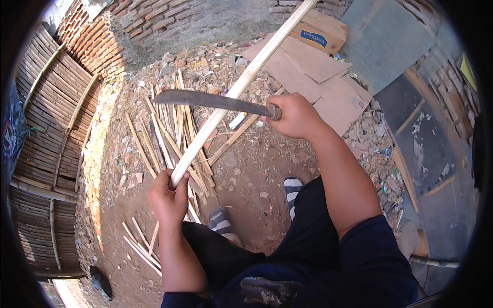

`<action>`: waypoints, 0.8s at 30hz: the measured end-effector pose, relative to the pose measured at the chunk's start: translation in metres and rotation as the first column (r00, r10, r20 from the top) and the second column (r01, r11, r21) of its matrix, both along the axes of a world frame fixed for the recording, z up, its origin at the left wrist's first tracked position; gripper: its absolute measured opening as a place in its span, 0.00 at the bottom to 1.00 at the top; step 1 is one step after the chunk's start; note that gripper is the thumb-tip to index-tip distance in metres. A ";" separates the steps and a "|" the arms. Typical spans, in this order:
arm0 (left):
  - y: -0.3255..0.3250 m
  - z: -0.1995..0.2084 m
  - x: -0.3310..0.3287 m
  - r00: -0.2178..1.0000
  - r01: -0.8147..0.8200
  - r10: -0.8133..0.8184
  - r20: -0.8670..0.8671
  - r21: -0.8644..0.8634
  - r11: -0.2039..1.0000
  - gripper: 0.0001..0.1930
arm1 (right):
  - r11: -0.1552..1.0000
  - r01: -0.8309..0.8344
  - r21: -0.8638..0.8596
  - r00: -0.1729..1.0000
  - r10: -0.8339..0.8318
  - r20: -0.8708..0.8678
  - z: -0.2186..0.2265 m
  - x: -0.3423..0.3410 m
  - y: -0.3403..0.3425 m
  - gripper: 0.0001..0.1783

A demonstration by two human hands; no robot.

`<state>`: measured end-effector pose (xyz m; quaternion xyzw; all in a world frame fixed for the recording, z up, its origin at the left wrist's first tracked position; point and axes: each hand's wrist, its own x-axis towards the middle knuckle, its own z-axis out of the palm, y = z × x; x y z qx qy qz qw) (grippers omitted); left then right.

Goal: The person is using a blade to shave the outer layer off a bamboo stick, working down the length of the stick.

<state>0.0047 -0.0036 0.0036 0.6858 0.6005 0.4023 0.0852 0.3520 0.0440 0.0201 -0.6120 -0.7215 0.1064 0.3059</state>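
My left hand (169,199) is closed round the lower end of a long pale bamboo strip (250,73), which slants up and away to the right, past the top of the view. In my right hand (295,116) is the handle of a machete, its dark curved blade (190,98) pointing left. The blade lies across the strip about midway along its visible length, in front of it; whether the edge touches cannot be made out. Below and behind the strip, a loose pile of split bamboo strips (154,138) lies on the ground.
Several more thin strips (141,246) lie near my left forearm. A woven bamboo wall (56,118) stands at left, a brick wall (149,23) at the back. Flattened cardboard (328,97) and dark boards (426,149) are at right. Rubble (205,64) covers the far ground.
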 end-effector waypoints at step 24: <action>-0.008 0.006 0.036 0.438 0.775 -0.062 0.897 -0.342 0.531 0.26 | 0.995 -0.083 -0.055 0.997 0.082 -0.006 -0.001 -0.029 -0.010 0.21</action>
